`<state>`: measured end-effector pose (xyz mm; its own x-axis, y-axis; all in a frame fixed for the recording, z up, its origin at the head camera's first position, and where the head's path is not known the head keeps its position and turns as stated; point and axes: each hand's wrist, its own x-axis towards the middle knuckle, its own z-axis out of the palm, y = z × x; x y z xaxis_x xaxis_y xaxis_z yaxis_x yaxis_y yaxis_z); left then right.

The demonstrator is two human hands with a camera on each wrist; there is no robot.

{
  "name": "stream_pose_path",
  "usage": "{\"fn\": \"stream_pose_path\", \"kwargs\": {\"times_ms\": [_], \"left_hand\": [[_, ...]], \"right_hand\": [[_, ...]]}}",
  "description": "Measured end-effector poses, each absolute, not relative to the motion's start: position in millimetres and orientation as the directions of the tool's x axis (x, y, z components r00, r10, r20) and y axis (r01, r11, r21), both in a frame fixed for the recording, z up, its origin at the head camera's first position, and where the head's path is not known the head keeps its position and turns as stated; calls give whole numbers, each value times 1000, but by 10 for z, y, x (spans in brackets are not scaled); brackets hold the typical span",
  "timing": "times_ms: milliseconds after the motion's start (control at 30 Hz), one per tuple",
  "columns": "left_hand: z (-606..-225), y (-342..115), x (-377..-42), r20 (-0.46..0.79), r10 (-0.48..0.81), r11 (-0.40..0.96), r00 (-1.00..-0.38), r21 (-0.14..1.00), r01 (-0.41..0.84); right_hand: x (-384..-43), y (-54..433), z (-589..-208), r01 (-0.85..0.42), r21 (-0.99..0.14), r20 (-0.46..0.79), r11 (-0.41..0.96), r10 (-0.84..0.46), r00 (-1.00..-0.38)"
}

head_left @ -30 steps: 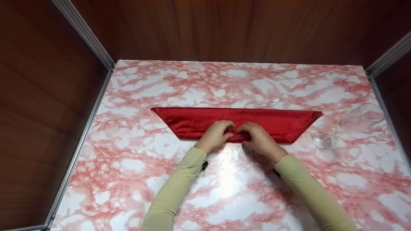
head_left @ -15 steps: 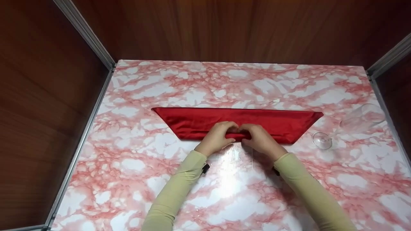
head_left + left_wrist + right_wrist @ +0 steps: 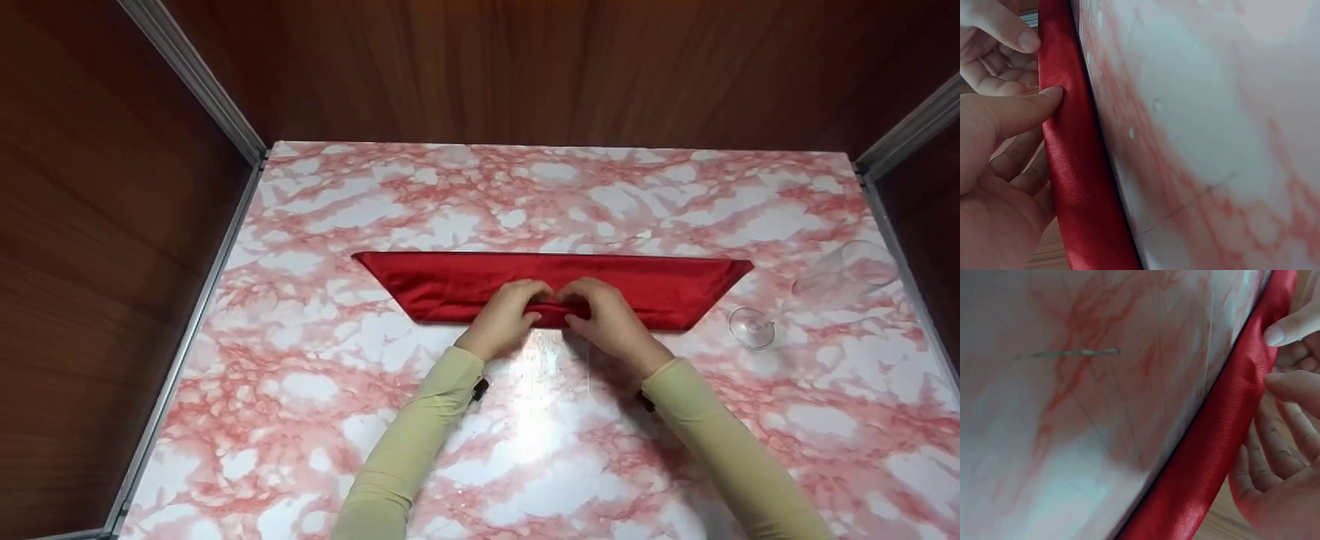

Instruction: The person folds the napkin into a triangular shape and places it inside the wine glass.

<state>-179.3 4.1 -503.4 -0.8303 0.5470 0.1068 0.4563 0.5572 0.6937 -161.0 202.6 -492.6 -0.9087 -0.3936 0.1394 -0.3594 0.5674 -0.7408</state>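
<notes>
A red satin cloth point(image 3: 450, 274), folded into a long trapezoid, lies on the marbled table with its long side away from me. Along its nearer edge runs a narrow roll or fold. My left hand point(image 3: 501, 319) and right hand point(image 3: 609, 321) hold this edge side by side at its middle, fingertips nearly meeting. In the left wrist view, the left thumb point(image 3: 1030, 109) presses the near face of the cloth while the fingers go behind it. The right wrist view has the right thumb point(image 3: 1292, 385) against the red fold, with the other fingers behind.
To the right of the cloth is a clear stemmed glass, its round foot point(image 3: 752, 328) near the cloth's right end and its bowl point(image 3: 844, 276) toward the table's right edge. Brown wood-grain panels point(image 3: 525, 71) with metal framing enclose the table point(image 3: 315, 442) at the back and sides.
The cloth's near edge has shifted slightly away from me, narrowing the cloth a little. Both hands stay at its middle, with small shifts of the fingers and thumbs. The glass has not moved.
</notes>
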Motion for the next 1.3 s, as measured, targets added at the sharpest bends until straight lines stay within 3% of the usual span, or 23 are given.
{"fn": "stream_pose_path", "kwargs": {"times_ms": [167, 467, 800, 1067, 1300], "left_hand": [[-5041, 39, -1814, 93, 537, 567, -838, 695, 441], [-5036, 33, -1842, 44, 517, 614, -855, 676, 406], [-5032, 40, -1821, 80, 513, 602, -855, 676, 425], [-5034, 61, -1828, 117, 571, 529, -813, 705, 473], [-5056, 52, -1843, 73, 586, 527, -807, 722, 448]], "right_hand": [[-1597, 2047, -4938, -407, -718, 170, 565, -425, -889], [-1640, 2058, -4965, -402, -663, 97, 632, -460, -883], [-1690, 2046, -4973, -390, -615, 44, 686, -463, -885], [-1727, 2058, -4949, -381, -633, 34, 673, -468, -883], [-1731, 2063, -4935, -333, -680, -9, 653, -462, -887]]}}
